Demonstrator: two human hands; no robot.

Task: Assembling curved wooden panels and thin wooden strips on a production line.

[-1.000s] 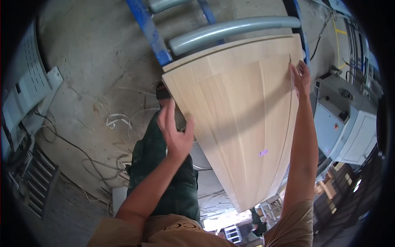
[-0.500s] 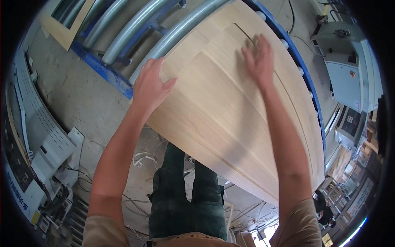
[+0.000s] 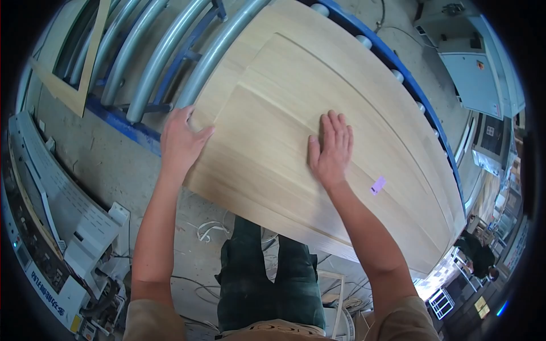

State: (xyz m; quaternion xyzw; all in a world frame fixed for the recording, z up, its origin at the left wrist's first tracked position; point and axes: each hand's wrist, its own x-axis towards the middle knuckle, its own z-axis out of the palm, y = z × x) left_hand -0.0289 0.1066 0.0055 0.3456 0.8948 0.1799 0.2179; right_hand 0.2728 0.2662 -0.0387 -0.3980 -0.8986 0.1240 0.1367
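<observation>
A large pale wooden door panel [image 3: 273, 159], with a recessed frame line along its sides, lies flat in front of me. My left hand [image 3: 183, 141] holds the panel's left end, its fingers at the edge and its thumb reaching onto the top face. Near the middle of the panel my right hand [image 3: 333, 145] lies palm down, fingers stretched out and thumb apart. A small purple sticker [image 3: 377, 185] sits on the wood to the right of that hand's forearm.
Under and beyond the panel runs a roller conveyor with grey rollers [image 3: 165, 51] and a blue rail [image 3: 392, 57]. A wooden frame [image 3: 85, 62] rests at the far left. White machinery [image 3: 85, 227] stands left, a grey cabinet [image 3: 469, 79] right. Cables [image 3: 196, 284] trail on the floor.
My right hand has come back from the far groove to the panel's middle and flattened. The view has shifted, and the purple sticker now shows. My left hand keeps to the left end.
</observation>
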